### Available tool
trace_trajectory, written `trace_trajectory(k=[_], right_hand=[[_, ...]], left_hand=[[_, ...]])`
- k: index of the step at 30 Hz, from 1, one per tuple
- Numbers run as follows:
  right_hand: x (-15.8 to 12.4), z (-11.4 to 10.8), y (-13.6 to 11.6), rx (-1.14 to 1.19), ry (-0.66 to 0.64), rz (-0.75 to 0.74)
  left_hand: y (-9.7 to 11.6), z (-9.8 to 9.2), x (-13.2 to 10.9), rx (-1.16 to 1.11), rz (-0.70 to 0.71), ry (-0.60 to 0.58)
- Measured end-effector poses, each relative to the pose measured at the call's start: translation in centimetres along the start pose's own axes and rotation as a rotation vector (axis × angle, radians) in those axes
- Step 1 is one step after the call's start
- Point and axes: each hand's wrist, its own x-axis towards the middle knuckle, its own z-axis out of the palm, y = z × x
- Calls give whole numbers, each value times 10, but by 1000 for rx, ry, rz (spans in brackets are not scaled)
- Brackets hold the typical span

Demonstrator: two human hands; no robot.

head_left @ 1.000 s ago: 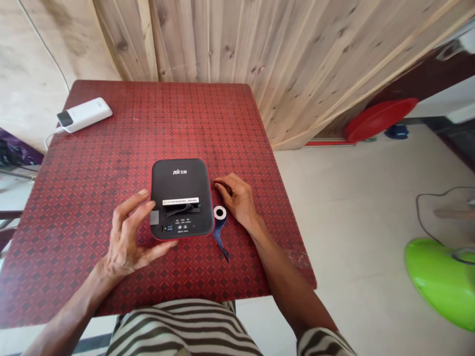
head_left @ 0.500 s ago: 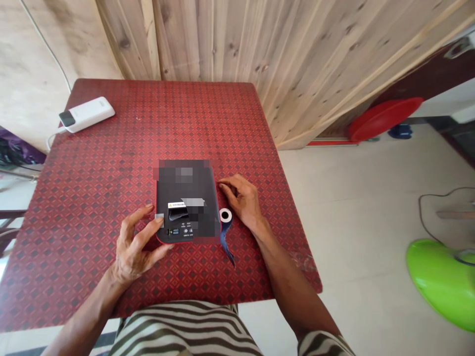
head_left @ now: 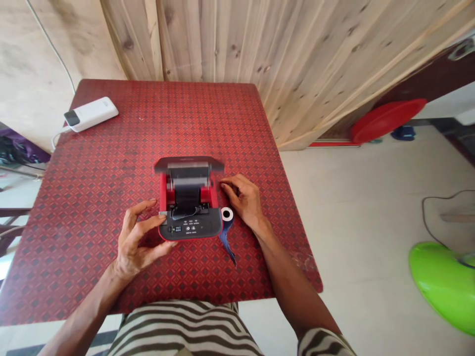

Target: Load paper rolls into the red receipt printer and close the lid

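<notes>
— Where does the printer sit?
— A small black-and-red label printer (head_left: 189, 225) stands on the red patterned table (head_left: 111, 163), mid-table and towards the near edge. Its lid (head_left: 188, 164) is raised over the red paper bay (head_left: 187, 192).
— And the hands?
— The left hand (head_left: 135, 240) is spread with its fingers apart. The forefinger is on the grey catch (head_left: 162, 214) at the printer's left side and the thumb at its near left corner; it clasps nothing. The right hand (head_left: 245, 200) lies on the table, fingers loosely curled and holding nothing, tips against the printer's right side.
— Anything else on the table?
— A white paper roll (head_left: 227, 214) stands just beside the printer's near right corner, close by the right wrist. A dark blue strip (head_left: 228, 244) trails from it towards the near edge. A white power bank (head_left: 92, 113) lies at the far left corner.
</notes>
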Motion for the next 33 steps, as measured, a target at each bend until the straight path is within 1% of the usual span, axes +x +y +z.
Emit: trace_trajectory(k=[3, 6, 7, 8, 9, 11, 13, 15, 17, 20, 23, 26, 29, 31, 33], right_hand=[[1, -9, -10, 20, 11, 17], [1, -26, -42, 25, 67, -12], [2, -31, -56, 16, 57, -47], [4, -33, -70, -1, 17, -97], [7, -34, -84, -30, -54, -154], [18, -28, -109, -154, -242, -254], [32, -15, -127, -349, -438, -291], [48, -2, -139, -535, -575, -271], [59, 8, -146, -642, -647, -249], [68, 13, -149, -701, -705, -265], [69, 13, -150, -713, -700, -298], [65, 9, -155, -708, -664, -268], [55, -5, -163, -686, -604, -234], [47, -21, -163, -561, -523, -236], [41, -41, -154, -319, -419, -220]], left_hand=[[-1, 1, -4, 22, 3, 3], [-2, 2, -7, 58, 43, 12], [-2, 3, -7, 63, 58, 18], [-3, 4, -8, 64, 70, 25], [-2, 4, -8, 65, 80, 32], [-2, 4, -8, 71, 88, 40], [-1, 4, -8, 79, 91, 36], [-1, 4, -8, 81, 99, 33], [0, 5, -8, 80, 106, 32], [0, 6, -9, 92, 95, 13], [0, 7, -9, 104, 76, 0], [-1, 7, -10, 104, 77, -4], [-1, 6, -10, 100, 75, -6], [-1, 5, -10, 103, 66, -10], [-1, 5, -9, 109, 60, -12]])
